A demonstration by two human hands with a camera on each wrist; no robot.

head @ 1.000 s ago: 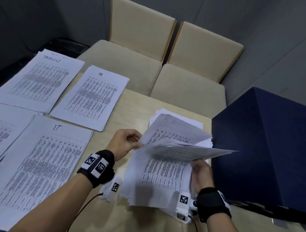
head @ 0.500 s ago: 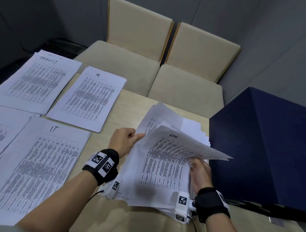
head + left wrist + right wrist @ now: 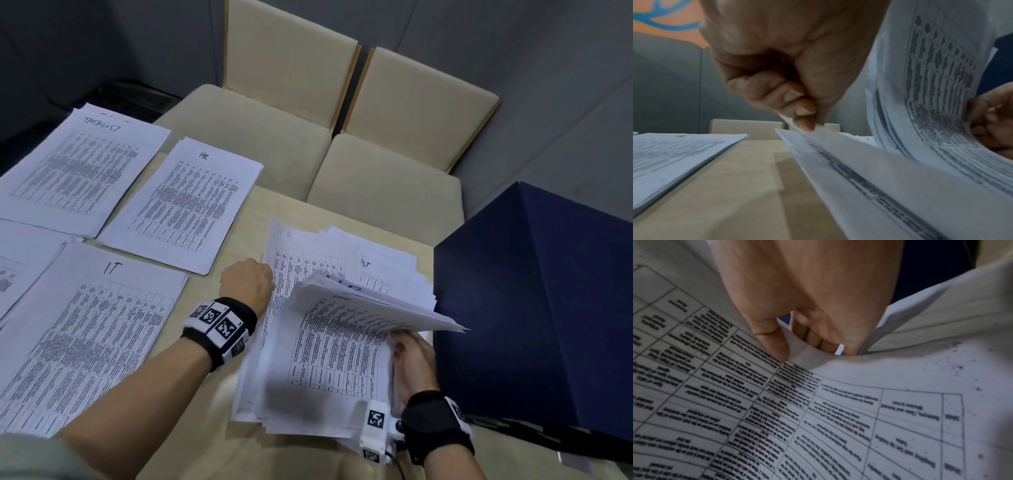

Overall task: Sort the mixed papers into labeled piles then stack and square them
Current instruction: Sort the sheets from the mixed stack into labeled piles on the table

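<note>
Printed tables on every sheet too blurred to read; only handwritten headings legible. Left-edge pile [image 3: 13,270] cut off by the frame, heading unseen. Fingertips of the left hand [image 3: 247,284] hidden behind its knuckles from the head view; from the wrist view, thumb and curled fingers [image 3: 801,113] pinching the edge of one loose sheet [image 3: 301,263] headed HR. Right hand [image 3: 412,359] largely under paper, thumb [image 3: 772,340] above and fingers below, clamped on a lifted sheaf [image 3: 346,329] of the mixed stack [image 3: 308,411] at the table's [image 3: 212,411] right edge. Sorted piles flat toward the left: IT pile [image 3: 85,335] nearest, HR pile [image 3: 185,205] behind it, a third pile [image 3: 72,168] at the far left corner with a scrawled heading. Dark blue box [image 3: 537,308] just right of the stack, contents unseen. Pale wood tabletop, two cream chairs [image 3: 342,154] beyond the far edge, grey walls
</note>
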